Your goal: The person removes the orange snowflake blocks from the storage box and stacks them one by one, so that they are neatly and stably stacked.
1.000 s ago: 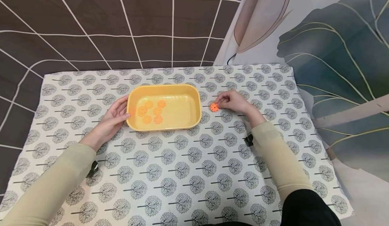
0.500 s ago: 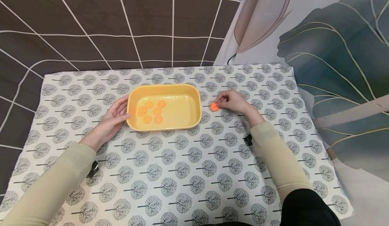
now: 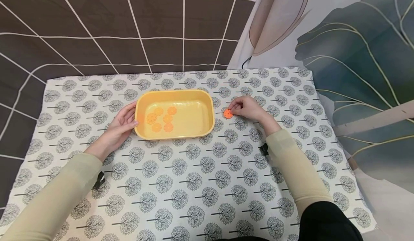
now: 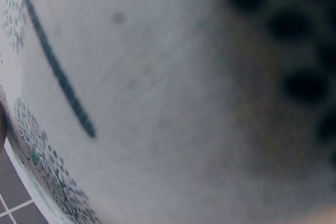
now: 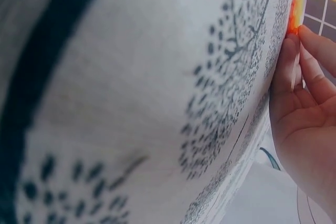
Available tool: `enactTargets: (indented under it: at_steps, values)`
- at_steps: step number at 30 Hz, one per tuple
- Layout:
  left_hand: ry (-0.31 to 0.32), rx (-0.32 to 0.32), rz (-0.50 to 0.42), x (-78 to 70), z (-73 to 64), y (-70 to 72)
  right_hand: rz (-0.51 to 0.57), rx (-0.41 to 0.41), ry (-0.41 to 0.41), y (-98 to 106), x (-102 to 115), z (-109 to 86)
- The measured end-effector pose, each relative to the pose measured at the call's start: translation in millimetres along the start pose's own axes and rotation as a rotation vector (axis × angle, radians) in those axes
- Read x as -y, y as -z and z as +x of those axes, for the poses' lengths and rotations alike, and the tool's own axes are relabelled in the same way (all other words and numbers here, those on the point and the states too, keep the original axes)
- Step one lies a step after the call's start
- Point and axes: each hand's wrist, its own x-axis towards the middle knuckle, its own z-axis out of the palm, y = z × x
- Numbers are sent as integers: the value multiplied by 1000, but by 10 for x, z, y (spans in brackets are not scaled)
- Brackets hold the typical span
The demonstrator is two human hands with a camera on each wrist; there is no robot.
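Pinching an orange disc (image 3: 228,114) in its fingers, right hand (image 3: 248,108) near yellow tub (image 3: 194,118), left hand (image 3: 119,125) gripping tub's end, more discs (image 3: 168,118) inside.

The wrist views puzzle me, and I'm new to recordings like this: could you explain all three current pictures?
There is no machine here, just a person's two bare hands: the left hand and the right hand. The wide picture looks down from the person's head. The other two come from the wrists: the left shows mostly blurred cloth, the right a close look at the right hand.

A yellow tub sits on the tree-print cloth, with several orange discs inside. The left hand holds the tub's left end, thumb at the rim. The right hand pinches another disc beside the tub.
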Motion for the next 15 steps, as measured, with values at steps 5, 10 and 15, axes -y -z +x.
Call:
enactTargets:
  at_steps: [5,10,15]
  values:
    - [1,2,-1,0,-8,6,2,0,-4,-1,6,-4]
    - [13,-1,13,-11,-7,6,4,6,10,11,1,1]
    - [18,-6,24,-20,0,2,-6,8,17,53,5,8]
